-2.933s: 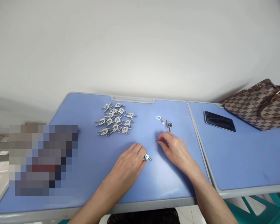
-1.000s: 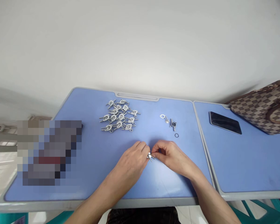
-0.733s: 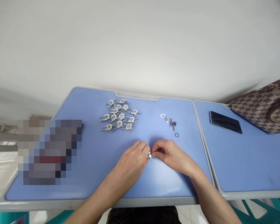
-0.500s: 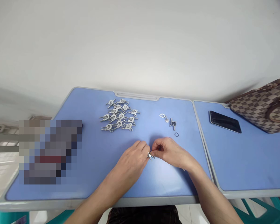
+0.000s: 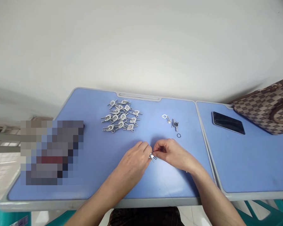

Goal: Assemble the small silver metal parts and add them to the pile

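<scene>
My left hand point(image 5: 136, 159) is closed around a small silvery metal valve point(image 5: 152, 157), whose thin stubs stick out past the fingers. Right beside it, thumb and forefinger of my right hand point(image 5: 173, 153) pinch together at the valve's edge; whatever is between those fingertips is hidden. Beyond the right hand lie a valve body with a dark round centre point(image 5: 175, 124), a flat plate with a lever point(image 5: 164, 116) and a dark ring point(image 5: 178, 135). Farther left, several similar metal valves point(image 5: 120, 116) sit in a cluster on the blue tabletop point(image 5: 89, 150).
A black phone point(image 5: 228, 122) and a checkered bag point(image 5: 265, 108) rest on the adjoining table at right. At left, a blurred-out dark object point(image 5: 55, 150) covers part of the table. A pale wall point(image 5: 141, 47) rises behind.
Both hands stay together at the valve with almost no visible movement. The view has shifted very slightly; the things on the table keep their places.
</scene>
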`<state>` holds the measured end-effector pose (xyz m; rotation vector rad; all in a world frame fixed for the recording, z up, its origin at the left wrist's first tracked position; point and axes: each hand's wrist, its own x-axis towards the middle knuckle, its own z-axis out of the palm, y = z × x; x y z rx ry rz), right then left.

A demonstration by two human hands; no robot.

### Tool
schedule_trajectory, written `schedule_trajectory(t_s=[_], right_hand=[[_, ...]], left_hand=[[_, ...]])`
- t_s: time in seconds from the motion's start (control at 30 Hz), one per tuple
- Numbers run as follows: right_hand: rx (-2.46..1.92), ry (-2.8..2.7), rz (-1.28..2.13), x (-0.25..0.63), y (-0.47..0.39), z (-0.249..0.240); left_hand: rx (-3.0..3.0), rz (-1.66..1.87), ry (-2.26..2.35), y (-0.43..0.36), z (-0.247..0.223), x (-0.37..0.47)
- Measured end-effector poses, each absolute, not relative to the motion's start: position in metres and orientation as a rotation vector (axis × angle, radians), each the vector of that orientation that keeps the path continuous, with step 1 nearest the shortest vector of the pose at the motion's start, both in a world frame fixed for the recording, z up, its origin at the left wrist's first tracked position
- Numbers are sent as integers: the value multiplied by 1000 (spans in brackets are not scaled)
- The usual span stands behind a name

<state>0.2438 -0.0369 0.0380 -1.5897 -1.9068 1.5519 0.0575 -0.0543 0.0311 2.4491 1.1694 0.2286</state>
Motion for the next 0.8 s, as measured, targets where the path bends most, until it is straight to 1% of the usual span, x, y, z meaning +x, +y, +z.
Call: schedule_trajectory(t_s=[0.27, 0.8], right_hand=[[-1633, -1961, 1463, 239, -40, 50], [-1636, -1910, 1470, 242, -41, 48]], left_hand=[[2441, 233, 1189, -56, 32, 56], [2425, 212, 1182, -56, 32, 56]])
